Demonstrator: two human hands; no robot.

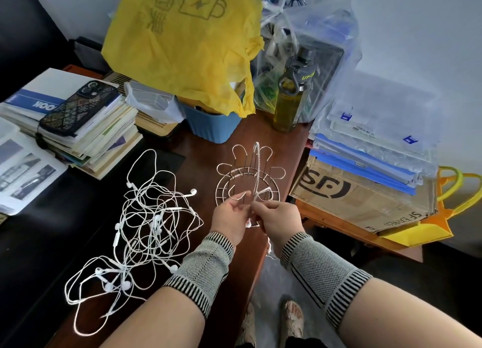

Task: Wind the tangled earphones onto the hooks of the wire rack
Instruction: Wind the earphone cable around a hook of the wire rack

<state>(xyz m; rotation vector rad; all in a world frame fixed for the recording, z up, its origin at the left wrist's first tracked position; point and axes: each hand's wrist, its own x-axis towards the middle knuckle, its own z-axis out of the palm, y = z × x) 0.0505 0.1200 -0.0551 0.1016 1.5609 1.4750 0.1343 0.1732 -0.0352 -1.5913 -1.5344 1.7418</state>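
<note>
While your left hand (230,213) and right hand (277,217) both pinch the thin white earphone cord (260,192) at the round silver wire rack (247,176), keep it taut and lay each turn snugly around one hook, well apart from the tangled white earphones (146,225) on the dark brown table (273,139).

"SF" on cardboard box (365,199)

Brown table (234,274) under tangled earphones (146,233), wire rack (275,170), books (99,139), bottle (289,105)
</note>
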